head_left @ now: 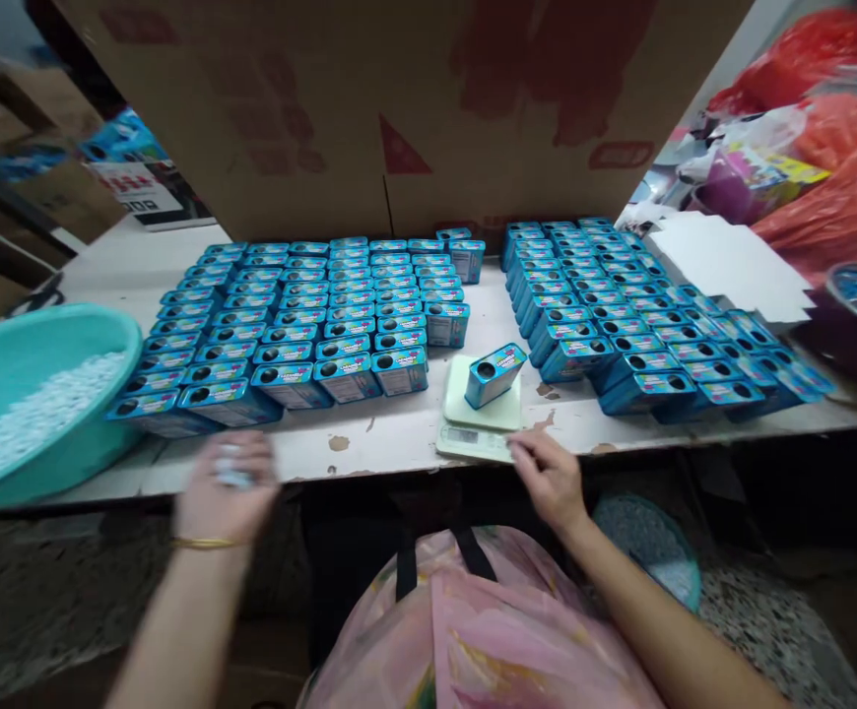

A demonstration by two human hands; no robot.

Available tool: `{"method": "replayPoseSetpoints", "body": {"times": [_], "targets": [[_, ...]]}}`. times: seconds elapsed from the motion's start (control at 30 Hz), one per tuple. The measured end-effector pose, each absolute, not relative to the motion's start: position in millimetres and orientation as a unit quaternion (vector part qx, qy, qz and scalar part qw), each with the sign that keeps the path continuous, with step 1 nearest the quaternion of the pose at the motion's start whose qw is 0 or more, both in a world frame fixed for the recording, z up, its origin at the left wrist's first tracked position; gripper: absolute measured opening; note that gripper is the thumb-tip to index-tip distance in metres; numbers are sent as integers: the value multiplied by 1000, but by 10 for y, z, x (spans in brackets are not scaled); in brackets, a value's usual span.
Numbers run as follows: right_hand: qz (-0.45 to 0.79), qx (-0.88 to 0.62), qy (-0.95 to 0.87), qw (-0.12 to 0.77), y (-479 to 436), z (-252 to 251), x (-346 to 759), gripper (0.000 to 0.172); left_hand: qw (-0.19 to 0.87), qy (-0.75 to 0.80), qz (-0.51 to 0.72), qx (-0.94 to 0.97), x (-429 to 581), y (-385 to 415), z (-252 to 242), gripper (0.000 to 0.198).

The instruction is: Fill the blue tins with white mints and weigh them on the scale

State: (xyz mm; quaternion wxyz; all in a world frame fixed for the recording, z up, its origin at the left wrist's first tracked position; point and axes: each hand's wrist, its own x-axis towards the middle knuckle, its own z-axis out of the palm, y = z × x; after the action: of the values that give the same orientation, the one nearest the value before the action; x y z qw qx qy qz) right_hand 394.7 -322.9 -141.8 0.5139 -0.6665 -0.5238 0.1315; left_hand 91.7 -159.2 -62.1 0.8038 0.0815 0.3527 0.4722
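Observation:
My left hand (230, 484), slightly blurred, is curled palm up around some small white pellets (233, 471), in front of the table edge and right of the basin. A small kitchen scale (465, 438) stands near the front edge, its display facing me. One blue tin (497, 376) with a dark round opening in its top stands on the scale's plate. My right hand (549, 478) is at the scale's front right corner, fingers bent in and thumb near the fingertips; whether anything is between them is hidden.
Rows of blue tins (292, 382) stand left of the scale, and another block of tins (625, 340) stands right. A turquoise basin (114, 340) of white pellets is far left. A large cardboard box (325, 118) rises behind. A bucket (684, 591) is on the floor.

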Motion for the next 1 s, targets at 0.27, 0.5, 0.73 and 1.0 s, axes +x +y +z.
{"method": "replayPoseSetpoints", "body": {"times": [0.27, 0.5, 0.73, 1.0], "targets": [[91, -545, -817, 167, -3198, -1130, 3216, 32, 883, 323, 322, -109, 2202, -2689, -1397, 15], [28, -537, -839, 90, -3226, -1263, 3436, 35, 920, 283, 252, -102, 2321, -2743, -1382, 20], [110, -503, -850, 111, -3125, -1002, 3618, 32, 911, 286, 271, -124, 2448, -2649, -1425, 14], [156, -513, -803, 261, -2771, -726, 3924, 29, 903, 262, 317, -119, 2559, -2472, -1244, 12]]}}
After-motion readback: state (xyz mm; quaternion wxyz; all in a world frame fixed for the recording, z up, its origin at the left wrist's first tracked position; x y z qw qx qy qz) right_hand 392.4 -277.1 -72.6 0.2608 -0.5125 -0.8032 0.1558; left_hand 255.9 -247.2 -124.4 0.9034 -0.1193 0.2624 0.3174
